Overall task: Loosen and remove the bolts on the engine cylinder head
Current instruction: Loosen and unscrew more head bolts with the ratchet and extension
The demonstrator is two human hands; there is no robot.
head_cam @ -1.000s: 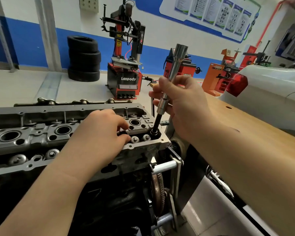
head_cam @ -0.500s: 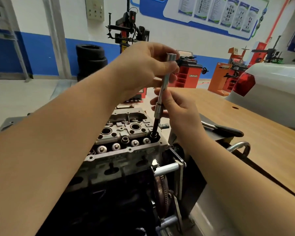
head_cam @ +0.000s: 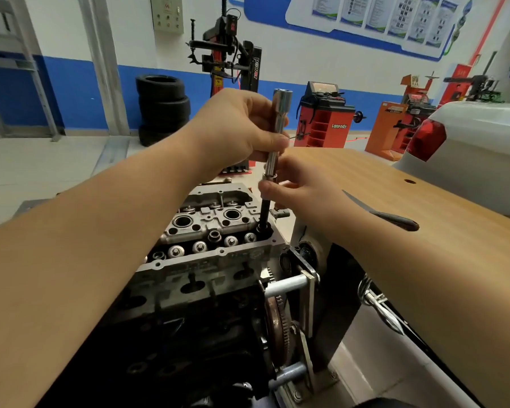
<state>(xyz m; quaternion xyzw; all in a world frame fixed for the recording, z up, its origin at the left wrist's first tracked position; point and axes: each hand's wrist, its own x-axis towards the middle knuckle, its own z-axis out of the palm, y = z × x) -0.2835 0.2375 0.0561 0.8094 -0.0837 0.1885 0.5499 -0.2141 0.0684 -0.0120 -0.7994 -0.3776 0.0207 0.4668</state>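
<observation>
- Gripping the upper shaft of the socket extension (head_cam: 274,148), left hand (head_cam: 236,128) has fingers and thumb curled round the chrome tube, just below its open hollow top.
- right hand (head_cam: 301,192) pinches the same tool lower down, fingertips at the collar where chrome meets the thin black shank; palm side is hidden, so the exact finger wrap cannot be told.
- Tool stands nearly upright, tilted slightly, black tip seated in the recess at the near right corner of the cylinder head (head_cam: 218,228).
- Bolt under the tip is hidden by the socket; cannot tell how far out it is.
- Judgement: step in hand is spinning a corner bolt out by hand, no ratchet on top, so it is probably already cracked loose.
- Handling: extension is rigid steel, smooth and polished, likely slippery if oily; best held at the collar for twisting and high on the tube for steadying, as now.
- Bolts should be long, heavy for their size and stiff; lift straight up to avoid binding.
- Row of valve caps (head_cam: 200,247) along the near edge: round, shiny metal, dull grey cast aluminium around them, rough-textured.
- Two round dark bores (head_cam: 232,214) sit behind them.
- Head sits on a black engine block on a stand; toothed flywheel (head_cam: 277,328) at the right end, rusty brown.
- wooden bench (head_cam: 424,201) to the right, smooth, with a black-handled tool (head_cam: 395,220) lying on it.
</observation>
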